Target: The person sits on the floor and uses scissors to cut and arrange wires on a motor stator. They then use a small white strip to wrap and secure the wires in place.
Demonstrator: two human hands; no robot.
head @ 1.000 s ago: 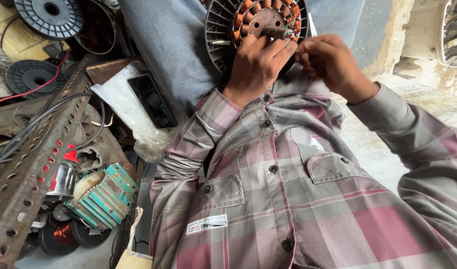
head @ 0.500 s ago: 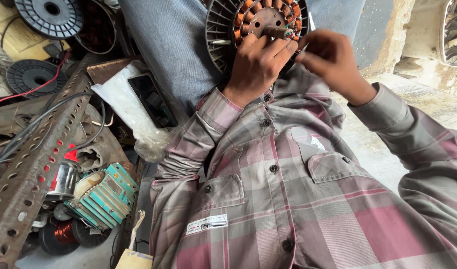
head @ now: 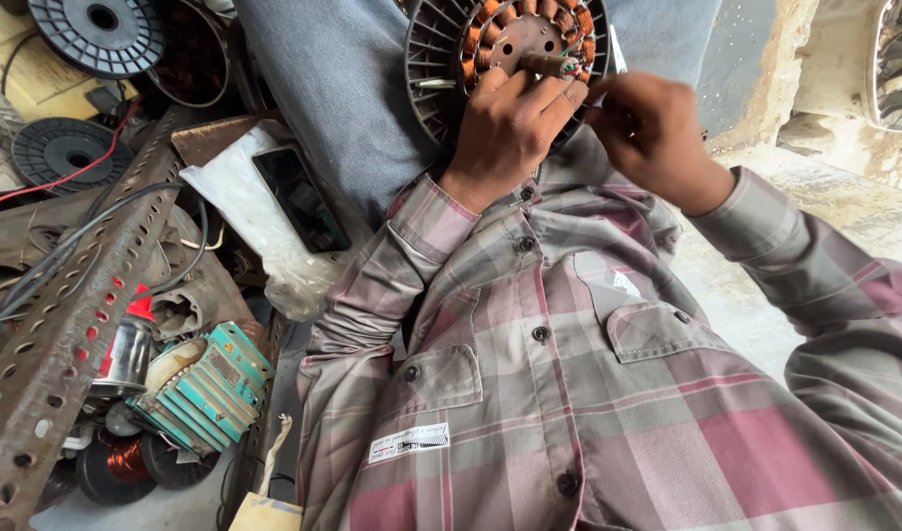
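A round black finned motor stator (head: 441, 59) with copper windings (head: 530, 20) lies on my lap, against my grey trousers. My left hand (head: 510, 128) grips its near rim, fingertips by a sleeved bundle of wire ends (head: 554, 64). My right hand (head: 658, 138) is just right of it, fingers pinched on thin wires at the stator's right edge; the pinched spot is mostly hidden by the fingers. My plaid shirt fills the lower part of the view.
On the left lie a perforated metal angle bar (head: 67, 324), black empty spools (head: 97, 29), a dark phone on white plastic (head: 299, 202), a teal finned part (head: 210, 383), a small copper coil (head: 126, 457) and loose cables. A concrete ledge (head: 825, 157) is on the right.
My right hand has shifted slightly at the wire ends by the stator's edge. My left hand keeps its grip on the stator.
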